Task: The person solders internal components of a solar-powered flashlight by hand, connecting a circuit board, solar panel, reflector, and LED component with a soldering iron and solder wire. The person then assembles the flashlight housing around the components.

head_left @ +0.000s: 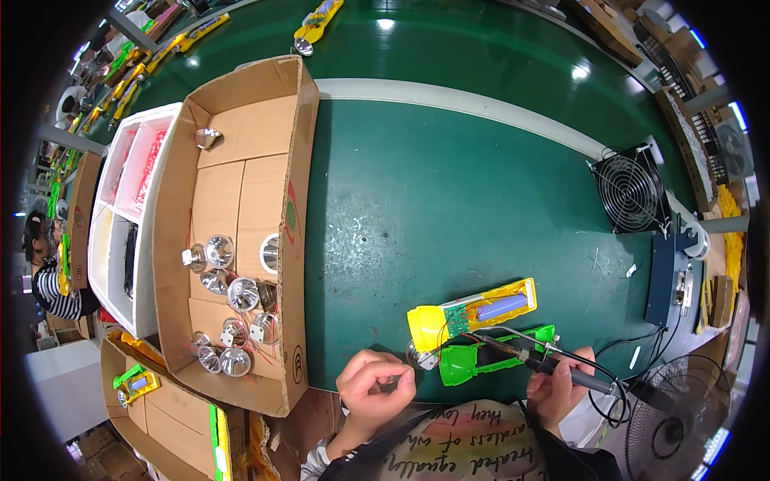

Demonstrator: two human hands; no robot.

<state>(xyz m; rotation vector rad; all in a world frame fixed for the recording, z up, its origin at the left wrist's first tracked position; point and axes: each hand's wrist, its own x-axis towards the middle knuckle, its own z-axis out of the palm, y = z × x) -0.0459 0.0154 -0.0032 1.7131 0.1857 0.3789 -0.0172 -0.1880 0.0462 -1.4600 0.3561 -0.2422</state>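
Note:
My right hand [560, 390] is closed around the grip of a soldering iron [576, 381], which has a thin metal tube and a black cable along it. The iron points left, over a green plastic casing half [459, 366], toward an open yellow flashlight body [429, 327]. Inside that body are a green circuit board [457, 319] and a purple battery cell [501, 308]. My left hand [374, 386] is closed, thumb and forefinger together, beside a small silver reflector [414, 354] at the flashlight's head. What the fingers pinch, if anything, is too small to make out.
At left stands a cardboard box [301, 240] holding several silver reflectors with wires; beyond it is a white divided foam tray [103, 264]. A square black fan [628, 192] and a dark blue box-shaped device [662, 280] stand at right. Another yellow flashlight [319, 22] lies across the table's far strip.

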